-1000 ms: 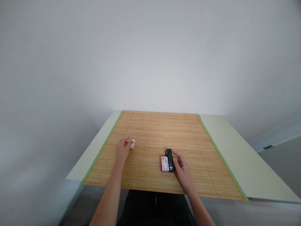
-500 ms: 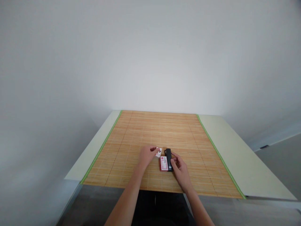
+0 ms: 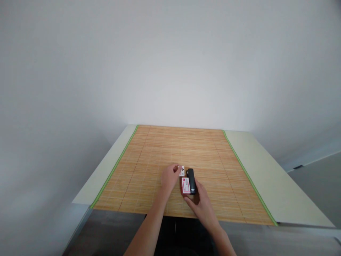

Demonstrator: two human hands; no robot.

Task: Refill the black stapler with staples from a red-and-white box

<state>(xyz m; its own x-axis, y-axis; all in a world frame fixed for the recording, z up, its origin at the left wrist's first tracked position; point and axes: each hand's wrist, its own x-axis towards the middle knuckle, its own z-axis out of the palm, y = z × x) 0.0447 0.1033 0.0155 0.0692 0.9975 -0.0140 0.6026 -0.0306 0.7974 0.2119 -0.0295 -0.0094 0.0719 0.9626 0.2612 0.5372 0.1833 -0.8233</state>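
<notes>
My left hand is closed in a pinch on the left edge of a small white box with dark and red print. Directly nearer to me lies a red-and-white box, its label facing up. Along that box's right side stands a black stapler, pointing away from me. My right hand has its thumb and fingers apart: the fingers lie along the stapler's right side, and the thumb is by the near edge of the red-and-white box. Whether the thumb touches it, I cannot tell.
A bamboo mat with green edging covers the middle of a pale table. Beyond the table's far edge rises a white wall. The table's front edge is close to my body.
My left hand has shifted slightly right with the small white box, closer to the stapler. The right thumb has moved from the stapler's side down to the near edge of the red-and-white box.
</notes>
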